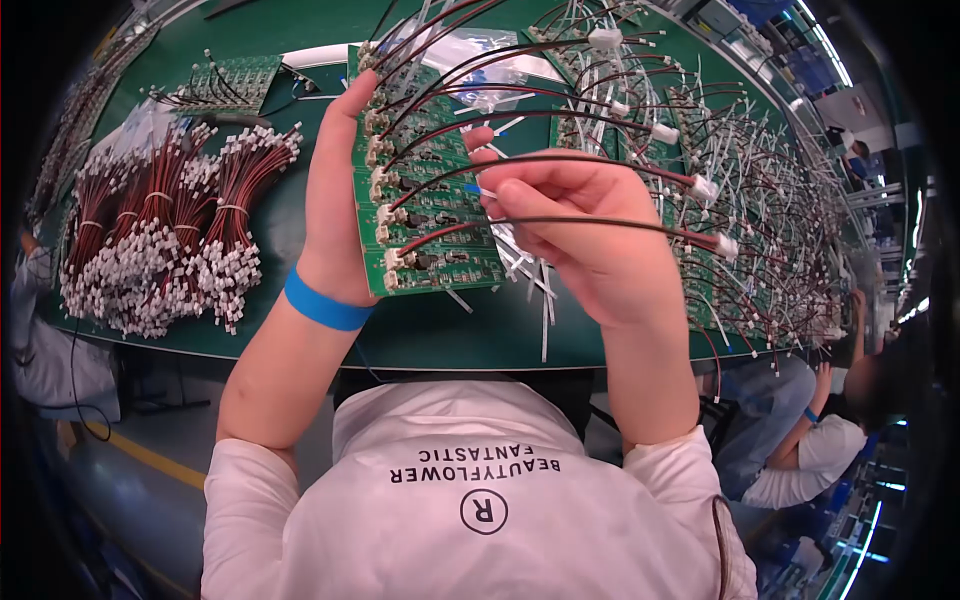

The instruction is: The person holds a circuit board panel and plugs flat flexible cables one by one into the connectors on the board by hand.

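Note:
My left hand (338, 200), with a blue band (325, 303) on its wrist, is closed around a green circuit board panel (440, 262) held tilted above the table. Its thumb lies along the panel's left edge. White sockets run down that edge, and red-and-black wire leads (560, 160) arch from them to the right, ending in white plugs (703, 188). My right hand (590, 220) is at the panel's right edge, thumb and forefinger pinching a flat white ribbon cable (484, 191) with a blue end. I cannot tell whether that end is seated in the board.
Bundled red-and-black wire leads (160, 240) with white plugs lie on the green table (330, 345) at left. Behind them is another wired board (235, 85). Many wired boards (740, 200) crowd the right side. Loose ribbon cables (543, 300) lie under my hands. A co-worker (815, 440) sits at right.

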Available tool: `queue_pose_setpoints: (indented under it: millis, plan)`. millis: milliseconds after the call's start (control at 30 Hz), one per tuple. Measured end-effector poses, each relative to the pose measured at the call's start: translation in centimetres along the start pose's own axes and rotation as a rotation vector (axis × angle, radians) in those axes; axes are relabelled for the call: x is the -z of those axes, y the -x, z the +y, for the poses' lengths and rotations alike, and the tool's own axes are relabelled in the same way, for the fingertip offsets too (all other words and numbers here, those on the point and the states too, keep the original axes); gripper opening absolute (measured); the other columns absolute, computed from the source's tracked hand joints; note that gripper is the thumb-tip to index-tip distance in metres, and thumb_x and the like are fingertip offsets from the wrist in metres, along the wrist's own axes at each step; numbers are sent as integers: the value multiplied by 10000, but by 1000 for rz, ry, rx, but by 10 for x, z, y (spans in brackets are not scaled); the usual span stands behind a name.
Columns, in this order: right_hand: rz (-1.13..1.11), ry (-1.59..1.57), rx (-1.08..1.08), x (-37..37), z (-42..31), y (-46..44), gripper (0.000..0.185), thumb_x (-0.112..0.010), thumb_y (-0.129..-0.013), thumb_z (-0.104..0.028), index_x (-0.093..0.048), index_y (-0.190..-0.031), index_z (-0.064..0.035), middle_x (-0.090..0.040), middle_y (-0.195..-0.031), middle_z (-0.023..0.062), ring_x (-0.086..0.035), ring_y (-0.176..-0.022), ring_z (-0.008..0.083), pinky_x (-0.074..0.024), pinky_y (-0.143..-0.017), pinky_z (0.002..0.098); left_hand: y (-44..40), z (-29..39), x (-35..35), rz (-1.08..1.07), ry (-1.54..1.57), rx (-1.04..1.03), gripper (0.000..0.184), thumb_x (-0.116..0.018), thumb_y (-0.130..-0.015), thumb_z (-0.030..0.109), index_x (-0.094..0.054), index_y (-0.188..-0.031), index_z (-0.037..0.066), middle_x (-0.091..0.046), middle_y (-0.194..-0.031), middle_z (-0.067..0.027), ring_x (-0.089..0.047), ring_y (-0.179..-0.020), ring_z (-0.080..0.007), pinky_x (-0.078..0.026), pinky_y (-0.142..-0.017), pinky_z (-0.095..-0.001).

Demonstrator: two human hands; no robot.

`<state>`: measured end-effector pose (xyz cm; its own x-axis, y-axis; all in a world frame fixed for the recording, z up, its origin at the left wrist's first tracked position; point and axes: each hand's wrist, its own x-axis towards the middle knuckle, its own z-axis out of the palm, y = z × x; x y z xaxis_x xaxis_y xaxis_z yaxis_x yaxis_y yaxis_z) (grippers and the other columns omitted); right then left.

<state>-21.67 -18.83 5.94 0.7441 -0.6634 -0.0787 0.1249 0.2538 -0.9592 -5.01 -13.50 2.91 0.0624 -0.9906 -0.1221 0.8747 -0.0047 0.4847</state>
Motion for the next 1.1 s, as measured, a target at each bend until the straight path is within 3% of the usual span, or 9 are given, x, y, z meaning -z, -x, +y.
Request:
queue_pose_setpoints:
  millis: [167, 267, 300, 400, 600, 733, 800, 867, 1100]
  plan:
    - [144, 524, 205, -27, 15, -14, 120, -602, -807, 57, -636, -921, 52, -647, -889, 73, -604, -913, 158, -487, -807, 248, -7, -1, -1, -20, 10, -77, 552, -362, -907, 496, -521, -1131, 17, -619, -979, -188, -624, -871, -273, -515, -812, -372]
    - [109, 886, 603, -25, 22, -17, 106, -625, -780, 46, -650, -881, 25, -629, -829, 104, -601, -895, 195, -482, -754, 254, -10, 9, 17, -279, 185, 5, 625, -310, -922, 493, -454, -1228, -33, -542, -1144, -257, -569, -1018, -349, -463, -908, -440]
    - [149, 860, 486, -30, 22, -17, 120, -656, -753, 32, -658, -870, 6, -621, -813, 111, -606, -812, 208, -486, -702, 269, -9, 7, 10, -45, -26, -57, 679, -303, -912, 528, -434, -1237, -54, -521, -1168, -277, -572, -1012, -347, -469, -898, -442]
    - [107, 909, 707, -22, 37, -24, 155, -681, -719, 31, -668, -868, -9, -620, -804, 101, -605, -751, 206, -490, -668, 276, -9, 5, 4, 85, -62, -73, 752, -287, -891, 583, -408, -1256, -64, -501, -1189, -287, -566, -1022, -343, -470, -895, -437]
    - [-54, 812, 523, -17, 35, -15, 199, -676, -684, 56, -630, -871, 7, -555, -820, 96, -558, -739, 213, -462, -678, 278, -4, 7, 12, -5, -25, 53, 859, -274, -852, 659, -367, -1288, -75, -459, -1249, -281, -545, -1063, -328, -449, -922, -437]
    - [-49, 815, 398, -14, 25, -13, 282, -713, -597, 89, -681, -862, -3, -611, -845, 104, -608, -773, 203, -502, -702, 290, -3, 6, 14, -22, -41, 62, 829, -257, -867, 640, -383, -1275, -71, -474, -1235, -280, -533, -1085, -335, -439, -935, -445]
    - [-12, 688, 359, -13, 31, -10, 292, -712, -578, 107, -678, -851, 8, -613, -840, 113, -610, -775, 199, -508, -710, 289, 1, 2, 14, -97, -10, -7, 786, -252, -885, 605, -392, -1270, -66, -484, -1226, -278, -528, -1093, -334, -428, -944, -441]
    - [-32, 856, 513, -11, 21, -16, 271, -700, -581, 134, -664, -834, 42, -617, -826, 130, -608, -818, 198, -517, -751, 288, 3, -1, 18, -258, 81, -60, 719, -247, -912, 546, -396, -1270, -60, -495, -1219, -268, -525, -1101, -325, -413, -959, -428]
    - [83, 833, 703, -17, 36, -19, 302, -726, -592, 112, -636, -868, 30, -616, -816, 131, -592, -778, 210, -500, -644, 280, 16, -19, 20, -220, -270, -588, 495, -293, -969, 309, -298, -1343, -14, -488, -1258, -159, -530, -1093, -248, -412, -964, -348]
